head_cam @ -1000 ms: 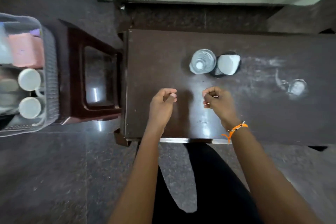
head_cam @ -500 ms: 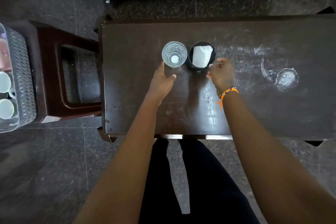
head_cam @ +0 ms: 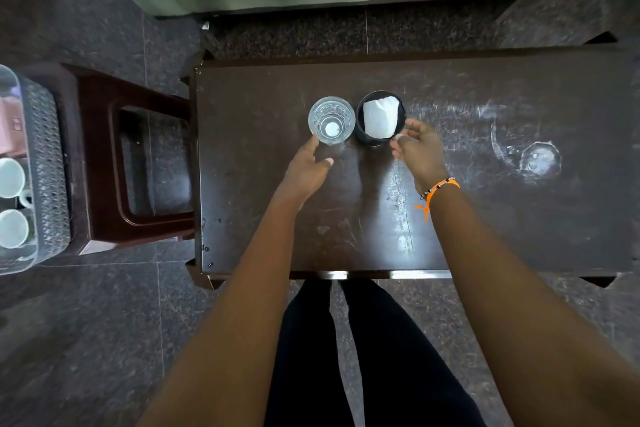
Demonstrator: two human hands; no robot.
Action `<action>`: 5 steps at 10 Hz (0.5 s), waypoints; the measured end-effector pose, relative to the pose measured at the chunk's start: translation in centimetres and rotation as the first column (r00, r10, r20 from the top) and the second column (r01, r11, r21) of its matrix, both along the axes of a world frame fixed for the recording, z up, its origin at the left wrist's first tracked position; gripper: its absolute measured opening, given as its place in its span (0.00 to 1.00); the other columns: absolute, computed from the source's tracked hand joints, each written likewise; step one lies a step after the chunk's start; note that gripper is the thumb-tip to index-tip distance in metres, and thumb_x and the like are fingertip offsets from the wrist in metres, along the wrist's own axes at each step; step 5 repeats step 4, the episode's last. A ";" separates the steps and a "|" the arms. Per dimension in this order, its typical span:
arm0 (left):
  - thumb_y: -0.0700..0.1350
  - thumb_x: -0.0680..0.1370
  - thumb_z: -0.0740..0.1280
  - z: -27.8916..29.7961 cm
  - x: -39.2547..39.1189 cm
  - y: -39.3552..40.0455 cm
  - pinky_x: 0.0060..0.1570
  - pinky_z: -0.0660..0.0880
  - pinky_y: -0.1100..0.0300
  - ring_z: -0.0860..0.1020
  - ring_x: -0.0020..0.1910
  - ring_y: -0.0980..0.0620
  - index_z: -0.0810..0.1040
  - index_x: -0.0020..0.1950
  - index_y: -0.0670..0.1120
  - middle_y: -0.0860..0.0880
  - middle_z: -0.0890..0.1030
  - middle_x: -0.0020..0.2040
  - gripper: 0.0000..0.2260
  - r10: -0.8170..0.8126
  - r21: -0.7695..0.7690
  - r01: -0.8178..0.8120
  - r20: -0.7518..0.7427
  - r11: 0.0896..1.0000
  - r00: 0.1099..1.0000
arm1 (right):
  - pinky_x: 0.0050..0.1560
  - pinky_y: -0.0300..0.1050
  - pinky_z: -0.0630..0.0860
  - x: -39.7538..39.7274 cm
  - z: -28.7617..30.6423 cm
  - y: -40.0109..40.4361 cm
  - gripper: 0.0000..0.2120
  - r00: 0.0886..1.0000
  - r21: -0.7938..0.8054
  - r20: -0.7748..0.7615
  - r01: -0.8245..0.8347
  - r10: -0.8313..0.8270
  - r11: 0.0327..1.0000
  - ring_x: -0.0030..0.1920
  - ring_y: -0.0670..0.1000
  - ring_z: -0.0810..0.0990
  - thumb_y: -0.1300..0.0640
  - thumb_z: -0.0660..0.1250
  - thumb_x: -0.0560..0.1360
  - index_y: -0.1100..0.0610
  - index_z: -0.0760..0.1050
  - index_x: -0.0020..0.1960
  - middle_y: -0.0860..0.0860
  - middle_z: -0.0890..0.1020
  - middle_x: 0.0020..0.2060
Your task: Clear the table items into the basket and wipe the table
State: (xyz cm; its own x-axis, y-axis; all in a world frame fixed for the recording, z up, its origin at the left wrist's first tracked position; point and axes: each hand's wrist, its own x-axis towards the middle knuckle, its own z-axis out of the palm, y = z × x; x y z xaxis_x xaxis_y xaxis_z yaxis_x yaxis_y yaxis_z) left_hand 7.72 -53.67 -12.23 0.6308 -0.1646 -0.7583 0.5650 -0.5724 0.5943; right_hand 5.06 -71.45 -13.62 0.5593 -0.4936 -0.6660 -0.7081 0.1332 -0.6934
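Hands, left (head_cam: 309, 163) and right (head_cam: 418, 146), grips apart, flank glass (head_cam: 331, 120) and black cup (head_cam: 380, 118) mid-table (head_cam: 485, 236), edges far.

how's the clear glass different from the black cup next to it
The clear glass is see-through, so the table shows through its base; the black cup is dark and opaque. The glass looks empty, while the cup holds a folded white napkin. The left hand reaches for the glass; the right hand is at the cup. Both stand upright, side by side on the table.
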 end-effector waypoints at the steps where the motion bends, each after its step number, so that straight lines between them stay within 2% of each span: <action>1: 0.42 0.79 0.61 1.6 -0.3 0.5 0.66 0.65 0.57 0.69 0.69 0.50 0.63 0.73 0.47 0.49 0.70 0.71 0.22 0.014 0.032 -0.015 0.044 0.999 0.999 | 0.55 0.49 0.75 -0.4 1.0 0.7 0.17 1.000 -0.089 -0.004 0.007 -0.007 0.996 0.48 0.51 0.75 0.68 0.59 0.76 0.65 0.69 0.64 0.54 0.74 0.50; 2: 0.41 0.79 0.61 4.3 -1.2 1.0 0.59 0.68 0.62 0.73 0.63 0.52 0.73 0.65 0.46 0.48 0.76 0.64 0.15 0.040 -0.008 -0.040 0.105 0.999 0.994 | 0.47 0.46 0.74 -0.9 3.7 2.1 0.13 0.998 -0.055 0.058 0.020 -0.017 0.998 0.38 0.50 0.75 0.68 0.58 0.76 0.67 0.72 0.59 0.55 0.77 0.41; 3: 0.41 0.78 0.61 7.7 -1.4 1.5 0.60 0.69 0.62 0.75 0.57 0.55 0.76 0.61 0.45 0.47 0.79 0.60 0.12 0.082 -0.078 -0.066 0.225 0.995 0.971 | 0.40 0.39 0.71 -0.4 7.6 3.6 0.09 0.981 -0.003 0.192 0.014 -0.013 1.000 0.34 0.46 0.74 0.68 0.60 0.76 0.64 0.76 0.53 0.54 0.77 0.37; 4: 0.39 0.78 0.62 11.7 -1.7 2.2 0.56 0.71 0.68 0.76 0.56 0.55 0.77 0.57 0.48 0.49 0.80 0.56 0.10 0.174 -0.166 -0.127 0.305 0.978 0.937 | 0.38 0.35 0.72 -0.2 13.3 4.7 0.08 0.947 0.048 0.320 -0.027 0.010 0.998 0.34 0.46 0.75 0.68 0.60 0.76 0.58 0.76 0.48 0.52 0.78 0.36; 5: 0.39 0.78 0.62 11.7 -1.7 2.2 0.56 0.71 0.68 0.76 0.56 0.55 0.77 0.57 0.48 0.49 0.80 0.56 0.10 0.174 -0.166 -0.127 0.305 0.978 0.937 | 0.38 0.35 0.72 -0.2 13.3 4.7 0.08 0.947 0.048 0.320 -0.027 0.010 0.998 0.34 0.46 0.75 0.68 0.60 0.76 0.58 0.76 0.48 0.52 0.78 0.36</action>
